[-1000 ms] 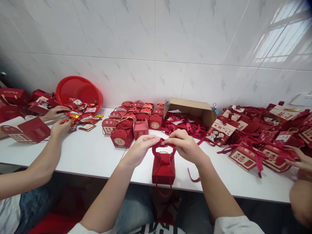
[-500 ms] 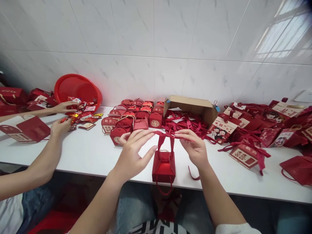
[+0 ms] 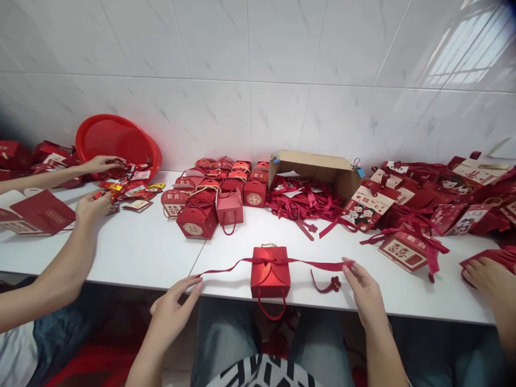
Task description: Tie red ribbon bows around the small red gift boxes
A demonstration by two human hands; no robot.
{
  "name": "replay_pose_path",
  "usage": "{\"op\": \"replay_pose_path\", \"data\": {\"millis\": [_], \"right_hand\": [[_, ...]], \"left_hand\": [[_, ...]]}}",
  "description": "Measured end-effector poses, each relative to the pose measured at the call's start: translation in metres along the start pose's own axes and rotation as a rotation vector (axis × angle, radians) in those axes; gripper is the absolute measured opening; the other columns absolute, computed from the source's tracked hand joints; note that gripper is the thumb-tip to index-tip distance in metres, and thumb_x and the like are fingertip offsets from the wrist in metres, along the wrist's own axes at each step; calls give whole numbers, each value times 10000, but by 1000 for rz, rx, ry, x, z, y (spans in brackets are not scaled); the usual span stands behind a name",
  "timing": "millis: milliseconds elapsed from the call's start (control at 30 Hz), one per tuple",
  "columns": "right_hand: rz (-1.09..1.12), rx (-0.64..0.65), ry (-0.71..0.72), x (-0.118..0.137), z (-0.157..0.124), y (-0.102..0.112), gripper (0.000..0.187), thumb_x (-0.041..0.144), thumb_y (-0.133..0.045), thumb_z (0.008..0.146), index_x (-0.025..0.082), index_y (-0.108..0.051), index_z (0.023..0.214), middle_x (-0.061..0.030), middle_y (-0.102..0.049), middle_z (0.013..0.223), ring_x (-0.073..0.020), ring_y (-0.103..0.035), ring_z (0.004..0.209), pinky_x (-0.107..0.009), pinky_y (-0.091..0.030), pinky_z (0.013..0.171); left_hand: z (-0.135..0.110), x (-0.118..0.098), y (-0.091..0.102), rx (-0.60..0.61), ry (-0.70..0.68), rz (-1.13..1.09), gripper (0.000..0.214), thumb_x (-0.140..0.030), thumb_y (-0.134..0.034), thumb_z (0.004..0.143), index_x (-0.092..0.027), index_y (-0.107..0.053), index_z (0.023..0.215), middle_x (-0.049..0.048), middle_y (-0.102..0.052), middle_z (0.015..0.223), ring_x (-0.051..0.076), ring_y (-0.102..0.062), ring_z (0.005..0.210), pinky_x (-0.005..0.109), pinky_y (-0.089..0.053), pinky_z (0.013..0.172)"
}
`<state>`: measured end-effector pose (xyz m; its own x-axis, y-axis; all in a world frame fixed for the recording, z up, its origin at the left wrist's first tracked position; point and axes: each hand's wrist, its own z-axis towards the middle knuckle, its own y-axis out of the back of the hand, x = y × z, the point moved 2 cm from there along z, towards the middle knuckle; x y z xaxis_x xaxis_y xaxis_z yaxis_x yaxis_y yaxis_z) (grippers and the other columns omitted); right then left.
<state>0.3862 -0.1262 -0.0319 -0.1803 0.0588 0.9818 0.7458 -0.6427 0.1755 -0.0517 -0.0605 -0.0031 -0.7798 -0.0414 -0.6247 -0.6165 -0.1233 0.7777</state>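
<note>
A small red gift box [image 3: 270, 277] stands at the table's front edge before me, a red cord loop hanging off its near side. Across its top runs a dark red ribbon [image 3: 310, 263], crossed or knotted at the middle; which of these I cannot tell. My left hand [image 3: 176, 306] pinches the ribbon's left end, and my right hand [image 3: 365, 290] pinches its right end, so it stretches out to both sides. Beside the box, near my right hand, lies a short ribbon strip with a flower-shaped tag [image 3: 334, 285].
Several closed red boxes [image 3: 197, 221] stand in rows behind. A cardboard box [image 3: 314, 158] spills red ribbons. Decorated bags [image 3: 368, 207] pile up at right, where another person's hand [image 3: 484, 274] touches one. At left, a co-worker's hands [image 3: 93, 207] handle sweets by a red basin [image 3: 116, 137].
My hands have moved apart and down, drawing the raised ribbon out flat across the box top. Another person's hand has come into view at right.
</note>
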Motion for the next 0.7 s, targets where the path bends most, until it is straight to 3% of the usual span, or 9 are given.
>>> {"op": "replay_pose_path", "data": {"millis": [67, 133, 233, 300, 467, 600, 700], "right_hand": [[-89, -189, 188, 19, -2, -6, 523, 467, -619, 746, 173, -567, 1175, -138, -534, 1235, -288, -508, 1115, -454, -425, 905], [-112, -242, 374, 40, -4, -18, 440, 416, -587, 790, 188, -560, 1165, -128, -528, 1224, -269, -497, 1130, -446, -421, 917], [-72, 41, 484, 60, -11, -50, 233, 359, -529, 851, 195, -617, 991, -105, -595, 1071, -236, -542, 1049, -415, -434, 900], [-76, 223, 450, 62, -17, -74, 217, 372, -518, 862, 194, -615, 940, -100, -604, 1018, -232, -554, 1007, -406, -440, 884], [-5, 366, 230, 50, -30, -117, 264, 459, -527, 837, 197, -519, 866, -48, -577, 854, -191, -567, 805, -340, -487, 742], [24, 382, 165, 46, -34, -124, 285, 469, -569, 799, 211, -449, 800, 6, -481, 736, -157, -503, 673, -281, -458, 610], [34, 409, 142, 47, -34, -123, 305, 468, -598, 771, 215, -428, 784, 21, -455, 711, -149, -488, 655, -265, -439, 589]], "left_hand": [[0, -19, -5, -96, -94, -12, 265, -478, -551, 754, -265, -681, 842, 47, -622, 1202, 305, -510, 1189, 446, -426, 936], [2, -45, -12, -141, -229, -114, 203, -422, -560, 770, -246, -645, 825, 67, -572, 1246, 287, -464, 1228, 465, -372, 998], [4, -81, -32, -20, -346, -369, 208, -368, -563, 796, -228, -580, 949, 97, -525, 1274, 251, -477, 1210, 444, -347, 1026], [4, -97, -48, 58, -331, -508, 293, -352, -583, 787, -227, -537, 1048, 110, -502, 1293, 262, -469, 1215, 439, -379, 987], [3, -114, -79, 128, -271, -682, 405, -316, -598, 786, -242, -468, 1162, 90, -490, 1265, 239, -439, 1225, 399, -385, 987], [1, -116, -84, 190, -196, -732, 435, -322, -617, 765, -253, -462, 1165, 78, -467, 1271, 231, -414, 1235, 363, -414, 961], [2, -117, -83, 223, -137, -717, 481, -349, -639, 734, -240, -442, 1158, 81, -481, 1199, 212, -488, 1105, 327, -464, 857]]}}
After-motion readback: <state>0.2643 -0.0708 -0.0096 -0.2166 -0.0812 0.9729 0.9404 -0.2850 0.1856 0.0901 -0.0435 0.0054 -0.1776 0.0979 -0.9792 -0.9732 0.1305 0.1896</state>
